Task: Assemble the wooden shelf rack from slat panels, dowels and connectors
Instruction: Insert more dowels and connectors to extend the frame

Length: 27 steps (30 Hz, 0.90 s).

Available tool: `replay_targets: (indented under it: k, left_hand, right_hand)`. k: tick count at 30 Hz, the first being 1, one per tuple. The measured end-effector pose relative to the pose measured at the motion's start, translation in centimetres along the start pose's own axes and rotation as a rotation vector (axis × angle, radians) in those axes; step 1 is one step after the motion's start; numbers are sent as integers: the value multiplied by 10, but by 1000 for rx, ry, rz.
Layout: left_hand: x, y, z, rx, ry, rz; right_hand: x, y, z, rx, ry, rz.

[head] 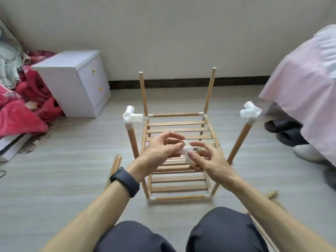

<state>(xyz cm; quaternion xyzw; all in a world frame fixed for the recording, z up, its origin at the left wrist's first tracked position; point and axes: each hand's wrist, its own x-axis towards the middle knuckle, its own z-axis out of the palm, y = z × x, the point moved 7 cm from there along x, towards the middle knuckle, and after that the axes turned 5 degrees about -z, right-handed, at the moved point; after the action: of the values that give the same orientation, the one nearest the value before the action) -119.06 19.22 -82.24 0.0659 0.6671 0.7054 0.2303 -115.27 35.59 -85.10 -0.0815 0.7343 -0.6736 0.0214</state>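
A: Where is the connector [186, 151] right now?

B: Up in the air between both hands, above the middle of the slat panel [177, 130]; the left hand [160, 151] pinches it from the left with thumb and fingertips closed on it; the right hand [209, 160] touches it from the right, index and thumb on it, the other fingers spread loose

A: And the frame?

B: The panel lies flat on the floor [72, 170] with four dowels standing at its corners; the near-left dowel [132, 142] and near-right dowel [240, 140] already wear white connectors; the far-left dowel [143, 93] and far-right dowel [209, 91] end bare (their tips show plain wood)

A: So which way does the piece have to travel?

B: Away from the body and upward, I judge; both bare tips lie beyond the fingers, the far-left one on the left hand's side, the far-right one on the right hand's; a socket must be turned to face down along the dowel's upright axis before it can seat; which socket faces where I cannot tell, the fingers cover it

A: Spare parts?

B: Loose dowels [114, 166] lie on the floor left of the rack
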Motion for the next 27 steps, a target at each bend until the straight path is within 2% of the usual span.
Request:
replay_targets:
  k: [3,7,11,15,18,20,24,27]
  left_hand:
    - [6,13,15,146,-38,52]
    - [7,16,29,161,-73,94]
    - [1,-5,10,169,-46,-26]
    - [-19,-52,-49,507,157,-314]
    - [-38,-77,-87,612,315,-515]
    - [-41,-80,-105,680,437,-497]
    - [-25,-71,-114,920,608,-313]
    - [-16,-70,-126,744,707,-298]
  right_hand:
    - [-11,-8,-17,-66,2,-79]
    - [-20,-12,-20,-176,-19,-154]
    - [-27,-7,-44,-125,157,-120]
    - [-43,27,-88,-90,370,85]
    - [-58,59,-112,-93,493,239]
    - [-62,70,-118,-88,501,282]
    - [-48,66,-103,-226,348,255]
    - [-40,68,-89,-376,289,247]
